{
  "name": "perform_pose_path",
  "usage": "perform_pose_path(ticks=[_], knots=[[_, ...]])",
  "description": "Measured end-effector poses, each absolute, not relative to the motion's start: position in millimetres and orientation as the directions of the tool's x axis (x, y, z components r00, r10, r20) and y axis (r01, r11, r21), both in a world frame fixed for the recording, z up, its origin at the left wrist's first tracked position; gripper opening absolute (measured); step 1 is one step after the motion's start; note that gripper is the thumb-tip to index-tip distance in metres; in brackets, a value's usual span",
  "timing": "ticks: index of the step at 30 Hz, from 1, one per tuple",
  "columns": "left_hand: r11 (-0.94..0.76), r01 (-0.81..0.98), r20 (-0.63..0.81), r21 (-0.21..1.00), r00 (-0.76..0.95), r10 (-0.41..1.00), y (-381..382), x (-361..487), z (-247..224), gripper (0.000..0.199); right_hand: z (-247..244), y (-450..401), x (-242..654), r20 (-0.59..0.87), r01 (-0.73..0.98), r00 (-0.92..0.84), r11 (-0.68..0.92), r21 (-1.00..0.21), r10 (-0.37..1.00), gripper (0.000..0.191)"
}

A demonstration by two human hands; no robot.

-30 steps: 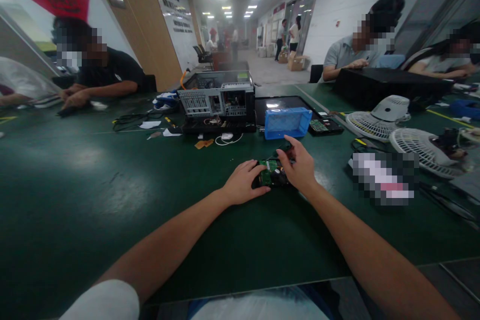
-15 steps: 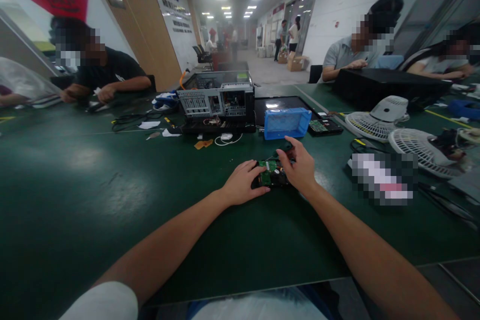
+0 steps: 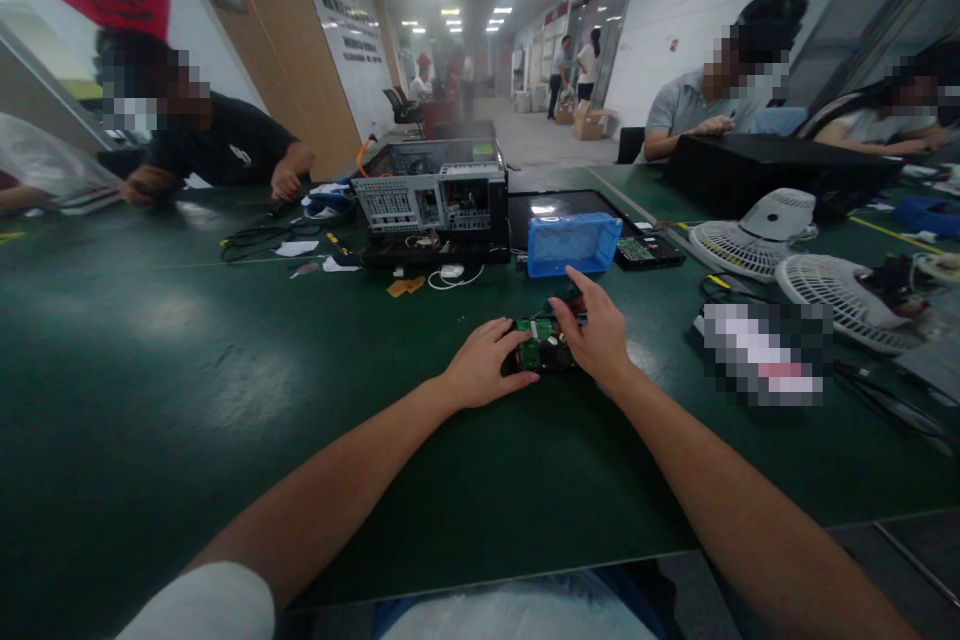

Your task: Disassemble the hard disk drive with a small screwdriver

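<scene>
A small black device with a green circuit board (image 3: 531, 350) lies on the green table, between my two hands. My left hand (image 3: 484, 363) grips its left end, with fingers over the top and the thumb along the near edge. At its right end is my right hand (image 3: 596, 330), with thumb and index finger around a small dark tool (image 3: 571, 301) that is mostly hidden. Just beyond the device a blue plastic tray (image 3: 573, 246) stands tilted on its side.
An opened computer case (image 3: 431, 195) stands at the back of the table (image 3: 345, 440). White fan parts (image 3: 750, 238) and a pixelated item (image 3: 765, 360) lie to the right. Another circuit board device (image 3: 649, 251) is behind the tray. People sit at both far sides.
The person at the far left has moved a hand to the right along the table. My hands have hardly moved on the device.
</scene>
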State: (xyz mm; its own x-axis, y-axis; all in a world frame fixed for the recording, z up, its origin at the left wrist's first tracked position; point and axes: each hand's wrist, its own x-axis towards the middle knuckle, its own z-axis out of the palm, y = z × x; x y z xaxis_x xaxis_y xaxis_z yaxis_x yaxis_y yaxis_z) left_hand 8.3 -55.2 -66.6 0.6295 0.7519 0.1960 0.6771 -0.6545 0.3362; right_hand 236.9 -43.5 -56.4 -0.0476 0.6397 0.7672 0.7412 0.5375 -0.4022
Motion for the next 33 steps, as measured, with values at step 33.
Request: perform_pose_path(ticks=[33], knots=[[-0.653,0.676,0.183,0.343,0.633,0.752,-52.5,7.2,-69.1,0.075,-57.2,-44.4,233.1,0.832,0.703,0.037,0.577,-0.416,0.554,0.035]])
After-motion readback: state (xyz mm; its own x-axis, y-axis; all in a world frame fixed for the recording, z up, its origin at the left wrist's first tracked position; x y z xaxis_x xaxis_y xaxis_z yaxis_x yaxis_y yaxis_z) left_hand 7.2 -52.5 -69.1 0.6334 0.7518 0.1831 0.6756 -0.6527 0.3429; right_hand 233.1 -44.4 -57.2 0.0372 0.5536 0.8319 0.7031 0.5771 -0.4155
